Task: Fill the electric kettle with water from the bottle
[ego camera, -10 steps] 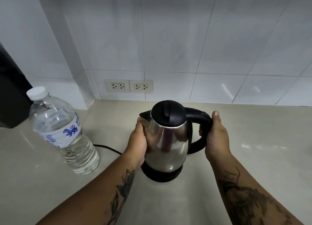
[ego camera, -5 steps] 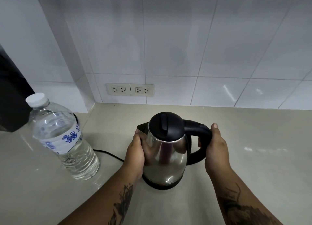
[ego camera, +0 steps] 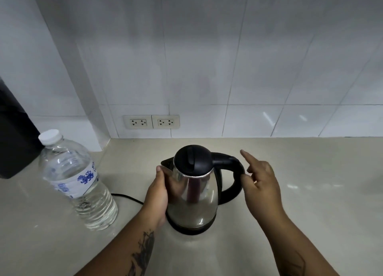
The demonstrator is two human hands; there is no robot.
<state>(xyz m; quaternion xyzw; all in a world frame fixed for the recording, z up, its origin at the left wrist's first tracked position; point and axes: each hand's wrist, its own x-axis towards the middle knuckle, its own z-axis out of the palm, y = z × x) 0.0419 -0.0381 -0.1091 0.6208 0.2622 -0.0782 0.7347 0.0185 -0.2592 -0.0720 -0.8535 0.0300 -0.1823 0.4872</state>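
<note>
A steel electric kettle with a black lid and black handle stands on its black base at the middle of the counter, lid closed. My left hand is wrapped around the kettle's left side below the spout. My right hand hovers just right of the handle, fingers spread, index finger pointing up, thumb near the handle. A clear plastic water bottle with a white cap and a blue-printed label stands upright to the left, cap on, mostly full.
A black power cord runs from the kettle base behind the bottle. Two double wall sockets sit in the white tiled wall behind. A dark object stands at the far left edge. The beige counter stretches to the right.
My right hand has let go of the kettle handle and opened its fingers. The left hand still holds the kettle body. The view has tilted up a little.
</note>
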